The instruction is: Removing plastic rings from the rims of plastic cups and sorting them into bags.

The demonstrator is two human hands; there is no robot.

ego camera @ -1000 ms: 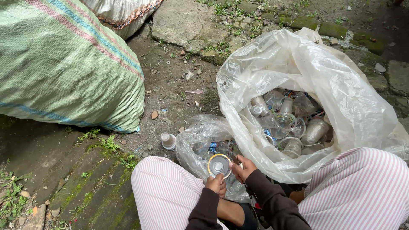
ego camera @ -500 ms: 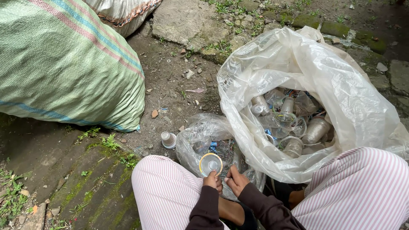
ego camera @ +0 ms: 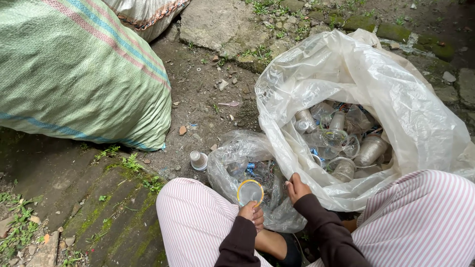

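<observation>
My left hand [ego camera: 252, 213] grips 1 clear yellow-rimmed plastic cup [ego camera: 250, 192]; my right hand [ego camera: 296, 188], fingers curled, touches the small clear plastic bag [ego camera: 232, 158].

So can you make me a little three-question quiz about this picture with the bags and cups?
1. True or false: the left hand holds a clear cup with a yellow rim.
2. What fills the big clear bag? A) cups B) shoes C) apples
3. What colour is the big woven sack?

Key: 1 true. 2 A. 3 green with pink and blue stripes.
</observation>
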